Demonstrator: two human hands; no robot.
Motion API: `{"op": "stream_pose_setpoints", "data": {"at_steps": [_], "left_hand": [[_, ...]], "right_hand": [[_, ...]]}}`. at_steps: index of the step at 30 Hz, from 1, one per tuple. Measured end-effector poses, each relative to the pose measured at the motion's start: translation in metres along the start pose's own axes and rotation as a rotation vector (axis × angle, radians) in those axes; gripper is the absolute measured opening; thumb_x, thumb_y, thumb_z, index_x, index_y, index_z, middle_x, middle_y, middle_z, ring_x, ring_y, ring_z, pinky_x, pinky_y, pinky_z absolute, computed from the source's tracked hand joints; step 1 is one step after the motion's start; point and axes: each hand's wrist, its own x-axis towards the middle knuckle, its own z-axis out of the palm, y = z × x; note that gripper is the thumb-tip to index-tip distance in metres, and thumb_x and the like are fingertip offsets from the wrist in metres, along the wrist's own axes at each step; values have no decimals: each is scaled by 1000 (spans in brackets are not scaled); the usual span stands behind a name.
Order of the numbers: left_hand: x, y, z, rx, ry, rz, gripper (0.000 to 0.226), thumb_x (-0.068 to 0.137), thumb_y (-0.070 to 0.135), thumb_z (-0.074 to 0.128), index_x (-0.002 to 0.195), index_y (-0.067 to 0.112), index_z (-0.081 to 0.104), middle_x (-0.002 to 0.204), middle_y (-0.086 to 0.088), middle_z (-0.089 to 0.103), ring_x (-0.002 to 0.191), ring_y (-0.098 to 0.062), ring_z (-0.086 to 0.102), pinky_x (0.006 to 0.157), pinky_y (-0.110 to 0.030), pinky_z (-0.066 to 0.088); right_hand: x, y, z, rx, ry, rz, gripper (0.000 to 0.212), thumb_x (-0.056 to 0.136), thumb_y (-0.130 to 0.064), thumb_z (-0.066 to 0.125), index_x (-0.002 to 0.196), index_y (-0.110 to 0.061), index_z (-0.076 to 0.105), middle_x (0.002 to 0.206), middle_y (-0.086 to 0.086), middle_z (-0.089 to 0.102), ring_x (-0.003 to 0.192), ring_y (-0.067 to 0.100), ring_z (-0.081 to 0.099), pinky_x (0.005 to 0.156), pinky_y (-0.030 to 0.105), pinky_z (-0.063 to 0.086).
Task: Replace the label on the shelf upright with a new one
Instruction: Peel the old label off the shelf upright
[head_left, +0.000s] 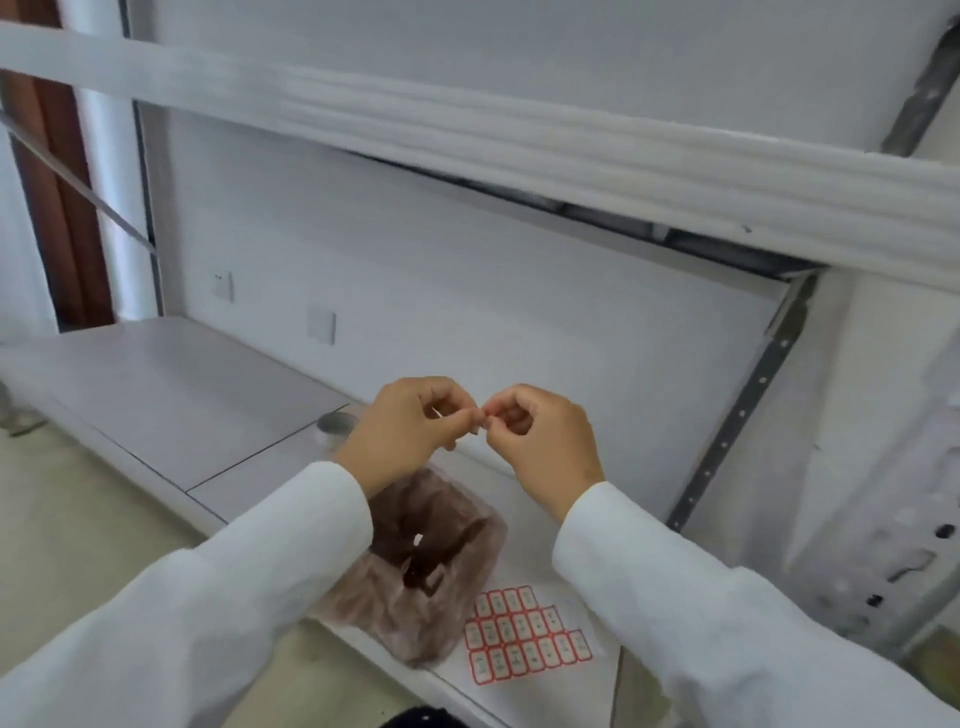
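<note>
White sleeves (218, 587) filled the near foreground, one from each lower corner, leading up to two bare hands raised together over the shelf. The left hand (405, 431) and the right hand (540, 441) met at their fingertips, thumbs and forefingers pinched toward one another at a single spot. Something very small seemed caught between them, but it was too tiny and blurred to say whether it was a label; the other fingers of both hands were curled in.

Below the left wrist sat a crumpled, translucent brownish plastic bag (415, 582) on the white lower shelf (171, 395). Just beside the bag, toward the right, lay a sheet of labels (524, 636), small red-bordered rectangles in rows, flat on the shelf's front edge. Behind the left hand a roll of tape (335, 423) stood partly hidden.

To the right rose the shelf upright (748, 410), a grey metal strip with a line of holes, tilted in the wide-angle view; no label could be made out on it. An upper shelf (519, 135) crossed overhead, and two wall sockets (322, 325) showed on the white back wall.
</note>
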Motion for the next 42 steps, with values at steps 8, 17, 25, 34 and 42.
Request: {"op": "stream_pose_setpoints", "data": {"at_steps": [8,17,25,34,42], "left_hand": [[2,-88,-4,158,-76,-271,19,79,13,69,64,23,66,48,8,58,43,1,50,49,-8,40],[-3,-131,-17,223,-54,-385,16,86,20,63,72,29,66,65,8,64,59,-5,60,66,-21,47],[4,-130,-26,206,-37,-401,14,85,22,59,78,22,71,73,-3,70,66,-11,62,73,-27,49],[15,-72,-13,227,-69,-267,20,88,26,57,77,15,69,82,-4,72,77,-21,67,76,-30,48],[17,73,24,203,-212,101,12,90,26,55,83,23,64,76,8,70,73,-12,66,79,-36,55]], "right_hand": [[11,59,88,110,-151,305,22,77,-23,70,87,-27,51,69,-7,62,73,13,57,69,24,43],[17,104,123,-265,-434,338,27,87,-18,52,81,-34,72,106,-7,69,98,18,62,84,29,48],[24,107,129,-262,-505,285,16,85,-26,57,82,-39,65,88,-15,65,90,14,62,88,37,50],[31,67,60,-246,-385,166,17,86,-24,53,99,-27,64,85,-12,57,89,17,59,82,29,47],[2,-14,-86,-404,-139,-38,19,88,-31,49,92,-23,65,85,-10,58,83,14,57,73,27,46]]}}
